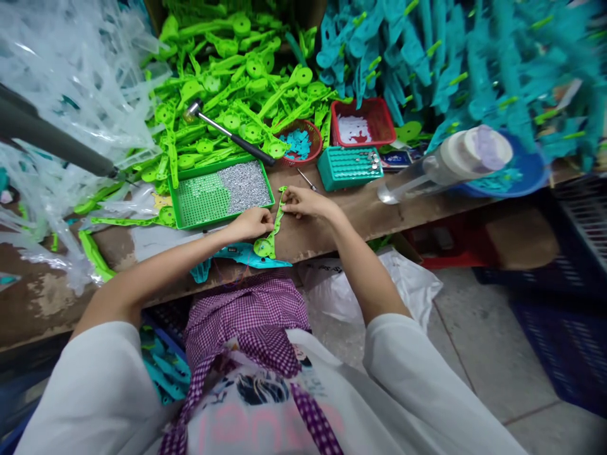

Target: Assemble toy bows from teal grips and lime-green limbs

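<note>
A long green plastic part (266, 245) with a round end lies at the workbench's front edge, its narrow arm pointing away from me. Beside the middle of that arm, my left hand (257, 223) is closed in a pinch; whatever is between its fingertips is too small to make out. My right hand (306, 203) has its fingers curled round the upper stretch of the same part. Under the round end sits a blue plastic piece (246, 254) with thin wires. Left of my hands, a green tray (199, 201) carries many small metal screws or pins (244, 184).
Piles of green parts (227, 82), blue parts (427, 57) and clear plastic parts (76, 69) crowd the back. A hammer (232, 136) rests on the green pile. A screwdriver (307, 179), teal box (348, 169), red baskets (386, 134) and clear bottle (441, 164) stand nearby.
</note>
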Action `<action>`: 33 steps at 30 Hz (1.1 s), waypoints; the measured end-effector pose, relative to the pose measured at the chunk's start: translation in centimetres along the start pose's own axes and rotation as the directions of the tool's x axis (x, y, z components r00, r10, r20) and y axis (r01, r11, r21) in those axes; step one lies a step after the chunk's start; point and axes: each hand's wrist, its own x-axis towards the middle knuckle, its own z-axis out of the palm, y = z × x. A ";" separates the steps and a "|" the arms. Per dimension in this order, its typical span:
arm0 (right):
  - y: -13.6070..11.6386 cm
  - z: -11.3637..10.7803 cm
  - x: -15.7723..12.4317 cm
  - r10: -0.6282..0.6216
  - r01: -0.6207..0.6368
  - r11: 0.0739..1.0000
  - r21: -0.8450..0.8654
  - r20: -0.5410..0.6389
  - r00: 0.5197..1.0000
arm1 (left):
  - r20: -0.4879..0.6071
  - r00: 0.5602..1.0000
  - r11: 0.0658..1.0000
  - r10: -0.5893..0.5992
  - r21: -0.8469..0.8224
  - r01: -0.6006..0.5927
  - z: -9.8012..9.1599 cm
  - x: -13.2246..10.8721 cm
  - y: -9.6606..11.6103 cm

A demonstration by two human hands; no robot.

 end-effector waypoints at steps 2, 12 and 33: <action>-0.1 0.0 -0.1 -0.001 0.001 1.000 -0.012 -0.001 1.000 | -0.075 0.996 0.997 0.039 0.074 -0.034 0.2 -0.4 -0.3; -1.0 0.2 -1.3 -0.011 -0.014 0.958 -0.286 -0.085 0.996 | 0.038 0.996 0.872 -0.084 -0.481 0.092 1.9 -0.5 -1.7; -1.6 0.4 -2.0 -0.014 -0.034 0.936 -0.350 -0.133 0.991 | -0.112 0.991 0.998 0.069 0.003 -0.069 1.7 -1.3 -1.2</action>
